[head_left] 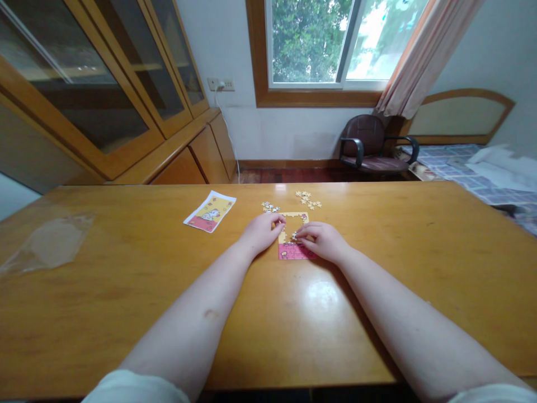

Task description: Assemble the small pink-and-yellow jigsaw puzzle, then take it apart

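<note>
A partly assembled jigsaw puzzle (293, 253) lies flat on the table, with a pink bottom section and a yellow border around a gap in the middle. My right hand (322, 240) is over its right side, thumb and fingers pinched at a small whitish puzzle piece (294, 237) inside the gap. At the puzzle's left edge, my left hand (262, 230) rests with curled fingers, thumb tip close to the forefinger; whatever is between them is too small to make out. Just beyond the puzzle are loose whitish pieces (270, 207) and a cluster of yellow pieces (308, 199).
A printed picture sheet (210, 211) of a white figure on yellow and pink lies left of the puzzle. A clear plastic bag (52, 242) is on the left of the wooden table (268, 330). Past the far edge stand a cabinet (168, 151), an armchair (369, 143) and a bed (457, 162).
</note>
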A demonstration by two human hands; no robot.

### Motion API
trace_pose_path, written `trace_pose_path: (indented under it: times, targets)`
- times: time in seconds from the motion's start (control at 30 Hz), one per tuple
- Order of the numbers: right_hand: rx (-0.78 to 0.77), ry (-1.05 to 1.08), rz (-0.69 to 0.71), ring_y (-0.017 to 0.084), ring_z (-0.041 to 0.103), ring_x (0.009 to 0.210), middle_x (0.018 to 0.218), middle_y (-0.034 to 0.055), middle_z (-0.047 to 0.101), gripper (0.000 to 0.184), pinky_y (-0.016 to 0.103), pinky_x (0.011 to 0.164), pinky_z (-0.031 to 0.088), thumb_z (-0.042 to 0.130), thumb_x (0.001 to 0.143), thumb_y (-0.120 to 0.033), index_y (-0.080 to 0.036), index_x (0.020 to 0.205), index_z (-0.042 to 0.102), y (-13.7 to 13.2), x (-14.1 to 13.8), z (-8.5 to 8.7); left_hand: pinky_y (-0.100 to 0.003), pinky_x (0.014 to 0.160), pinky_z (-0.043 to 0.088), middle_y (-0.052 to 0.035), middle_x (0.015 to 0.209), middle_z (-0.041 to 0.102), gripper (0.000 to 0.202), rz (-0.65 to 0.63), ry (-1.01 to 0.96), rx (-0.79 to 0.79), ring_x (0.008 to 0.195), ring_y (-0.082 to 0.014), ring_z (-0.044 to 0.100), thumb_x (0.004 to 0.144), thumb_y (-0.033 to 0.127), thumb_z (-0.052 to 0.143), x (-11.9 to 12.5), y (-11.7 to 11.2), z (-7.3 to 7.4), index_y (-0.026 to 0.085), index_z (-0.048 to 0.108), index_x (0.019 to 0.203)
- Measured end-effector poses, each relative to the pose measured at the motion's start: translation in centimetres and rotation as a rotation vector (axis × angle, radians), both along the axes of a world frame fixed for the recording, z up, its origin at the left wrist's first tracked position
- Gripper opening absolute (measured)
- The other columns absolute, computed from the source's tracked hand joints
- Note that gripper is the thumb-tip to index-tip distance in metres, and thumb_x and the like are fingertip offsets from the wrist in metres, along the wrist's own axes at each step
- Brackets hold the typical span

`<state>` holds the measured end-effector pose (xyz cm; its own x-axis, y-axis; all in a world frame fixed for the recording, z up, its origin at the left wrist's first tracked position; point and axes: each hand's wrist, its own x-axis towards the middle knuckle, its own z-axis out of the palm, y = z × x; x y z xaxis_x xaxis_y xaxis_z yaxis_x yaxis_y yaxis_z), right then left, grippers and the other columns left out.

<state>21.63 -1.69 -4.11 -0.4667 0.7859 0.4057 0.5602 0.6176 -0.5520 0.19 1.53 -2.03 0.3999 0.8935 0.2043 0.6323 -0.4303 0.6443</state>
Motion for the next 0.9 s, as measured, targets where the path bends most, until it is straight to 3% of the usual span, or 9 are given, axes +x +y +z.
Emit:
trace_pose_path:
  times: [0.1,0.2,0.33,0.9]
  targets:
    - [-0.041,-0.03,0.003,0.016,0.067,0.084,0.09,0.0026,0.073,0.015,0.03,0.082,0.053,0.061,0.081,-0.013,-0.023,0.083,0.073,0.1,0.1,0.0,-0.028,0.064,0.039,-0.0014,0.075,0.063,0.019,0.079,0.051,0.022,0.07,-0.0164,0.055,0.083,0.031,0.052,-1.0,0.8,0.0,0.02,0.068,0.086]
    - [-0.044,-0.065,0.019,0.016,0.067,0.084,0.09,0.0028,0.073,0.015,0.03,0.082,0.053,0.061,0.081,-0.014,-0.023,0.083,0.073,0.2,0.1,0.0,-0.026,0.056,0.032,0.0027,0.057,0.049,0.022,0.222,-0.003,0.013,0.057,-0.0144,0.046,0.083,0.037,0.053,-1.8,1.5,-0.2,0.02,0.067,0.085]
    - [-0.057,-0.096,0.014,0.017,0.067,0.085,0.091,0.0027,0.073,0.016,0.031,0.082,0.053,0.061,0.08,-0.014,-0.023,0.083,0.073,0.2,0.1,-0.1,-0.025,0.055,0.029,0.0042,0.053,0.041,0.024,0.339,-0.118,-0.01,0.055,-0.0138,0.043,0.08,0.039,0.054,-2.5,2.1,-0.3,0.019,0.066,0.082]
    - [-0.062,-0.156,0.035,0.017,0.066,0.086,0.09,0.0038,0.072,0.018,0.03,0.082,0.052,0.059,0.08,-0.011,-0.021,0.085,0.072,0.2,0.1,0.1,-0.024,0.054,0.029,0.0048,0.054,0.04,0.022,0.389,-0.176,-0.052,0.055,-0.0125,0.04,0.079,0.038,0.056,-2.6,2.4,-0.3,0.019,0.066,0.08]
